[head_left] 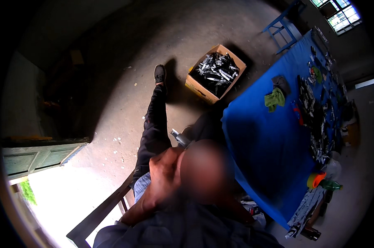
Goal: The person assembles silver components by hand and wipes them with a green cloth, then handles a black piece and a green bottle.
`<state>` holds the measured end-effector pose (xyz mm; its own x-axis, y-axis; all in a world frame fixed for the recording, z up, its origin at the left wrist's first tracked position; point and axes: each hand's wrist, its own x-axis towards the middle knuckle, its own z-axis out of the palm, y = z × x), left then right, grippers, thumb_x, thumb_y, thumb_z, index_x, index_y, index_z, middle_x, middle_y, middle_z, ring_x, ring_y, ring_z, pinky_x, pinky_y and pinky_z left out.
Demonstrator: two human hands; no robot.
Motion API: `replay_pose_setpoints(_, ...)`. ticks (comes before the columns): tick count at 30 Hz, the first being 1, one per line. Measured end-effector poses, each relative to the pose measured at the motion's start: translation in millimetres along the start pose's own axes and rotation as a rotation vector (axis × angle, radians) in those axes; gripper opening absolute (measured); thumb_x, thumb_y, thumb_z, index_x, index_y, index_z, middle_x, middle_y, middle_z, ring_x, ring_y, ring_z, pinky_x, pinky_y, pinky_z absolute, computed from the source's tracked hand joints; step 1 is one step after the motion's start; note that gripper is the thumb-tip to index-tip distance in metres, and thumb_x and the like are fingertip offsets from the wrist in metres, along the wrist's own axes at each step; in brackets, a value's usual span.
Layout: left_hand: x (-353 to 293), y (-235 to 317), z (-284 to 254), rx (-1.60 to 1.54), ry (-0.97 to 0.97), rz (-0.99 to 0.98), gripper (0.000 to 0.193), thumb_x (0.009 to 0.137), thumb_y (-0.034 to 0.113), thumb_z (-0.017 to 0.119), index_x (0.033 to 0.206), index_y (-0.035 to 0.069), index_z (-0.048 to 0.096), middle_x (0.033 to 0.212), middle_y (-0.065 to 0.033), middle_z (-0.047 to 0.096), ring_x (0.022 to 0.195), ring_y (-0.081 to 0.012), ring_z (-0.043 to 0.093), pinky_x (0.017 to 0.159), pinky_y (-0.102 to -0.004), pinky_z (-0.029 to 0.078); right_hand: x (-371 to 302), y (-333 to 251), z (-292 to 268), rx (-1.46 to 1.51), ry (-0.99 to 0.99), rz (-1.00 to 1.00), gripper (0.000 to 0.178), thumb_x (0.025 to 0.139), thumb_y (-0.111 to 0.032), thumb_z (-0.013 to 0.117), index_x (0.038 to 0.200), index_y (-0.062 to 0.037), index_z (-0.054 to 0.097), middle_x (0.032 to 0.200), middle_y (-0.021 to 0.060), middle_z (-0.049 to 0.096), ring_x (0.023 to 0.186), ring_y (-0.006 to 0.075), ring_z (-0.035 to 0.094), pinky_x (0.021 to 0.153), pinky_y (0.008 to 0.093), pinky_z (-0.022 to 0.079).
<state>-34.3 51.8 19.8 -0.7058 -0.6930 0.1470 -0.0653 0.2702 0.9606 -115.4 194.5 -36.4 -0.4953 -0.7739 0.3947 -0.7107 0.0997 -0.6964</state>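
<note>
In front of my lap my left hand [165, 163] is closed, its fingers curled toward the middle. A narrow grey metallic piece [181, 138] with a pale tip sticks out beyond the fingers; its lower part is hidden, and its exact kind is unclear. My right hand [206, 171] is close beside the left, but a round blur covers it and its fingers cannot be made out. Beyond my legs, an open cardboard box [201, 90] on the floor holds a heap of slim silver and black pieces.
A blue-covered table [261, 144] stands at right, bearing green cloth [274, 99], many dark and silver pieces [319, 124], an orange-and-yellow item [316, 180] and a green bottle [331, 184]. A blue stool [280, 31] is at far right; a wooden armrest [100, 206] lies at left.
</note>
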Motion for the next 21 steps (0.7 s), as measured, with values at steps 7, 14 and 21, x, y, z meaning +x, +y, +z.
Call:
replay_pose_setpoints(7,-0.6,1.8,3.3,0.030,-0.013,0.063,0.012,0.098,0.011,0.068,0.091,0.002,0.068,0.065,-0.0096,0.064,0.056,-0.0153,0.060,0.055,-0.0308,0.048,-1.9,0.4,-2.4,-0.003,0.018,-0.003,0.024,0.103,-0.012,0.055,0.123,0.0011,0.061,0.109,0.0133,0.065,0.096,0.0242,0.065,0.083,0.0344,0.054)
replay_pose_setpoints(14,-0.1,-1.1,3.8,0.068,0.003,0.086,0.013,0.099,0.013,0.069,0.091,0.002,0.068,0.065,-0.0094,0.065,0.055,-0.0170,0.060,0.054,-0.0307,0.047,-3.5,-0.8,-2.5,-0.008,0.053,0.001,0.025,0.102,-0.012,0.057,0.123,0.0023,0.062,0.110,0.0142,0.065,0.098,0.0248,0.065,0.084,0.0353,0.055)
replay_pose_setpoints(21,-4.5,-4.5,0.1,0.027,-0.072,0.074,0.006,0.097,0.003,0.067,0.095,-0.002,0.069,0.076,-0.0134,0.068,0.060,-0.0195,0.064,0.057,-0.0309,0.051,1.4,-5.2,-2.8,-0.054,0.113,-0.004,0.026,0.101,-0.011,0.059,0.123,0.0035,0.062,0.112,0.0150,0.065,0.099,0.0254,0.065,0.084,0.0361,0.055)
